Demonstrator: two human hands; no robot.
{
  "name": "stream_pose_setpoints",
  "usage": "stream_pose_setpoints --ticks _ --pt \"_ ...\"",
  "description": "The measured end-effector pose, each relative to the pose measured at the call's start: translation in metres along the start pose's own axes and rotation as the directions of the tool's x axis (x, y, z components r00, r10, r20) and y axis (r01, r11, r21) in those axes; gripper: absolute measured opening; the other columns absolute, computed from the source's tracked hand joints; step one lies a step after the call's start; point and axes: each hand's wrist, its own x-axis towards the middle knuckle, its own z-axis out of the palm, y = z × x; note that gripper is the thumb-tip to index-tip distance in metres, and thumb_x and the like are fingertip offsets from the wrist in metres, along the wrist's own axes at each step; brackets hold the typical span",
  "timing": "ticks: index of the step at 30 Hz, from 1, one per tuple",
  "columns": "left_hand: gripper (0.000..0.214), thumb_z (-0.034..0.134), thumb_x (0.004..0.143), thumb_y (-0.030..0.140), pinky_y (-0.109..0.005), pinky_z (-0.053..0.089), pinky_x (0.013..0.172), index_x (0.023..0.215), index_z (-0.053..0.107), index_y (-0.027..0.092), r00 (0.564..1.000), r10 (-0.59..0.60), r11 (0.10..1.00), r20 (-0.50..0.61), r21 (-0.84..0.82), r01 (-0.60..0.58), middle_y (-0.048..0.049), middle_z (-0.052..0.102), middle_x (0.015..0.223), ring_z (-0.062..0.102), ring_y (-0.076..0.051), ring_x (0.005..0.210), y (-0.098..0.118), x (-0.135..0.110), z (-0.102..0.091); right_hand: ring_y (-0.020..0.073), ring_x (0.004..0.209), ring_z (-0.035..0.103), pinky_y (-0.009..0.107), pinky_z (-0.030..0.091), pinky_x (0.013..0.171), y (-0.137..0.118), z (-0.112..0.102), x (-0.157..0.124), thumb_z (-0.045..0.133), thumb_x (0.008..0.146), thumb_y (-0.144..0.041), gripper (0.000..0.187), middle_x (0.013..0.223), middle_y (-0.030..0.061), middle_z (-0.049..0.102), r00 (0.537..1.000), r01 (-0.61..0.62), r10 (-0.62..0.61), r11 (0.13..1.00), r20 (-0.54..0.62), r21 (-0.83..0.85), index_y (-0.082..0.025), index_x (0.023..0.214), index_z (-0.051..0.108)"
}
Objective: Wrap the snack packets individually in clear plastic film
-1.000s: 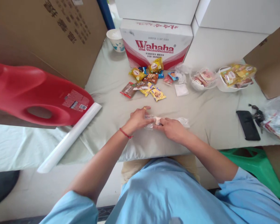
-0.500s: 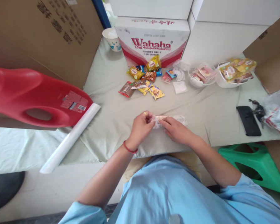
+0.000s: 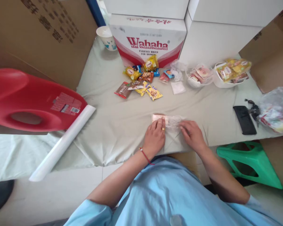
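A small pale pink packet (image 3: 157,117) lies on the cloth in front of me, with clear plastic film (image 3: 174,121) stretching out from its right side. My left hand (image 3: 155,135) rests on the packet, its fingers stretched out flat and hiding part of it. At the film's right end, my right hand (image 3: 192,134) is closed in a pinch, thumb and forefinger on the film's edge. Beyond the hands lies a group of wrapped snacks (image 3: 153,93) in yellow, brown and blue. A folded white tissue (image 3: 178,88) is to their right.
Two white containers (image 3: 214,82) hold snack packets at the back right. A black phone (image 3: 245,120) lies beside a plastic bag (image 3: 277,108). On the left are a red plastic piece (image 3: 44,100) and a white roll (image 3: 63,142). A Wahaha box (image 3: 148,31) stands behind.
My left hand has turned from pinching the film's left side to lying flat on the packet. My right hand has moved right to the film's other end. The view has shifted slightly.
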Motion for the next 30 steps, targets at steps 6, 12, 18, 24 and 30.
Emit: stream_pose_setpoints --ticks 6,12,18,24,30 --pt "0.061 0.041 0.102 0.015 -0.041 0.049 0.102 0.161 0.035 0.002 1.000 -0.007 0.998 -0.029 0.070 0.009 -0.0225 0.060 0.144 0.054 -0.030 0.131 0.000 0.001 0.007 0.0395 0.133 0.050 0.062 0.044 0.113 0.006 0.013 0.019 0.065 0.094 -0.040 0.032 0.137 0.0230 0.060 0.977 -0.186 0.177 0.980 -0.117 -0.065 -0.018 0.116 0.071" --pt "0.061 0.040 0.103 0.016 -0.041 0.050 0.094 0.163 0.034 0.005 1.000 0.001 0.997 -0.019 0.080 0.000 -0.0221 0.057 0.151 0.053 -0.031 0.133 0.000 -0.001 0.008 0.0214 0.080 0.065 0.037 0.057 0.074 -0.014 -0.005 0.037 0.065 0.093 -0.040 0.016 0.090 0.0045 0.066 0.968 -0.249 0.238 0.889 0.076 0.385 -0.024 0.093 0.060" --pt "0.051 0.041 0.100 0.013 -0.046 0.050 0.098 0.149 0.054 0.007 0.999 0.039 0.999 -0.028 -0.015 -0.039 -0.0235 0.058 0.150 0.051 -0.033 0.140 -0.001 -0.001 0.007 0.0199 0.086 0.063 0.033 0.052 0.083 -0.055 0.018 0.085 0.058 0.096 -0.022 0.008 0.091 0.0046 0.067 0.994 -0.095 0.079 0.961 0.070 0.261 -0.022 0.094 0.066" --pt "0.041 0.054 0.086 0.011 -0.054 0.050 0.110 0.124 0.069 0.011 0.986 0.075 0.942 -0.152 -0.313 -0.120 -0.0218 0.067 0.136 0.059 -0.034 0.131 -0.026 -0.035 -0.005 0.0313 0.112 0.058 0.044 0.050 0.101 -0.086 0.044 0.090 0.054 0.104 -0.029 0.028 0.120 0.0169 0.066 0.975 0.059 -0.032 0.992 0.221 -0.114 -0.014 0.121 0.071" --pt "0.029 0.049 0.090 0.006 -0.039 0.057 0.096 0.100 0.072 0.021 0.956 -0.139 0.835 -0.258 -0.550 -0.027 -0.0064 0.077 0.103 0.070 -0.022 0.105 -0.048 -0.068 -0.013 0.0360 0.125 0.052 0.050 0.050 0.102 -0.086 0.045 0.072 0.068 0.098 -0.028 0.053 0.146 0.0201 0.059 0.964 0.136 -0.078 0.966 0.253 -0.220 -0.015 0.148 0.057"
